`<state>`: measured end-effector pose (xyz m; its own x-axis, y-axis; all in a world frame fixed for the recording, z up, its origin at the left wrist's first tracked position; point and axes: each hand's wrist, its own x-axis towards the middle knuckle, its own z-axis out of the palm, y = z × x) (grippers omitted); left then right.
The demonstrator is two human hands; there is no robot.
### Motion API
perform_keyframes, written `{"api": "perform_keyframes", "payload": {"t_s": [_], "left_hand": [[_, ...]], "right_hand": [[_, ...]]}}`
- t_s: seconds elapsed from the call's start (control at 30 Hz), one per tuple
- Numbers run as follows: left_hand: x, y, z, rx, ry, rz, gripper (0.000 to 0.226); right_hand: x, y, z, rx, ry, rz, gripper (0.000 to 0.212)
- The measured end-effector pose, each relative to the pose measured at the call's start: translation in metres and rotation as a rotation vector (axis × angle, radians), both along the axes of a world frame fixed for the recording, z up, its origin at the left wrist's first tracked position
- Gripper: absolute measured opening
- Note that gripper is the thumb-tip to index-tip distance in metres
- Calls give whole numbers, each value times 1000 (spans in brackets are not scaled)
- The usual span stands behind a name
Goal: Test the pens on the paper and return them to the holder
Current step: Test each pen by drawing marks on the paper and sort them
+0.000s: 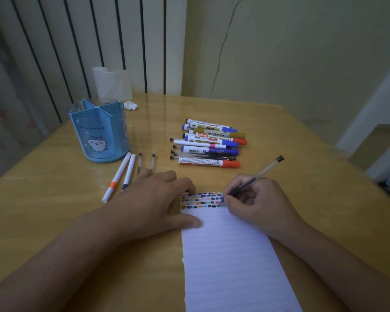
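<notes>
The right hand (254,199) is gripping a clear black-capped gel pen (256,179), its tip touching the white lined paper (230,255) on the wooden table (302,154). The left hand (153,199) is lying flat — fingers relaxed — pressing the paper's edge. The blue plastic holder (99,131) is standing far left.

Both forearms bare; no sleeves, rings, watch.

— What's on that wooden table (279,140)?
— A blue pen holder (99,131), a heap of markers (208,143), four loose pens (131,170), lined paper (230,255), and a tissue roll (112,83) at the back.
</notes>
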<state>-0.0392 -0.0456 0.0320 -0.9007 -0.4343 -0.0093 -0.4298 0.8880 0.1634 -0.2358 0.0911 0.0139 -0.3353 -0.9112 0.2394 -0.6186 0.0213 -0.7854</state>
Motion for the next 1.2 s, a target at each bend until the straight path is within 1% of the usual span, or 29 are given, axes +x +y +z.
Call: {"api": "perform_keyframes", "payload": {"t_s": [0.13, 0.23, 0.33, 0.43, 0.5, 0.57, 0.67, 0.77, 0.8, 0.9, 0.97, 1.03, 1.2], "left_hand": [[0, -1, 0, -2, 4, 0, 67], [0, 0, 0, -4, 9, -2, 67], [0, 1, 1, 3, 8, -4, 67], [-1, 1, 1, 2, -6, 6, 67], [0, 1, 2, 4, -9, 11, 66], [0, 2, 3, 1, -4, 7, 66], [0, 2, 3, 1, 0, 6, 66], [0, 2, 2, 2, -2, 4, 66], [0, 2, 2, -1, -1, 2, 66], [0, 2, 3, 7, -2, 2, 65], [0, 2, 2, 14, 10, 0, 66], [0, 1, 2, 19, 15, -1, 66], [2, 1, 1, 18, 28, -12, 66]], "right_hand": [[0, 1, 1, -4, -8, 0, 21], [0, 1, 0, -9, -3, -5, 16], [0, 1, 0, -14, -13, -21, 7], [-2, 1, -1, -12, -8, -1, 17], [-1, 0, -1, -4, 10, -6, 15], [-1, 0, -1, -9, -18, -16, 9], [-3, 1, -2, -3, -32, -12, 16], [-2, 0, -2, -4, -25, -23, 7], [-1, 0, -1, -8, -39, -27, 7], [-3, 1, 1, -29, -143, -2, 19], [-3, 2, 4, -40, -227, 9, 13], [-4, 2, 6, -62, -239, 5, 9], [-8, 1, 7, -73, -258, -15, 13]]}}
